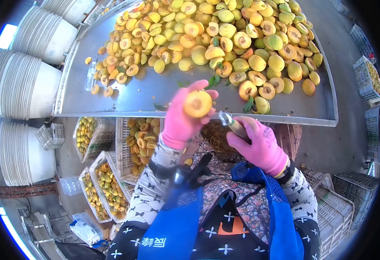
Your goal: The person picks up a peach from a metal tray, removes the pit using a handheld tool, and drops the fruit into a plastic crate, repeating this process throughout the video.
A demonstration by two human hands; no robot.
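My left hand (179, 119), in a pink glove, holds a halved yellow peach (198, 104) with its cut face and brownish centre turned up. Closed around the wooden handle of a pitting spoon (236, 128) is my right hand (261, 145), also gloved in pink. The spoon's shiny metal head points toward the peach half, with a gap between them. Both hands are over the near edge of a metal table (138, 97). A large heap of whole and halved peaches (198, 43) covers its far part, with a few green leaves among them.
A plastic bottle (90, 76) lies at the table's left. Below the edge, crates of peaches (112, 190) and a crate of halves (142, 143) stand left of my body. Stacked white tubs (23, 84) line the far left; more crates (329, 212) stand right.
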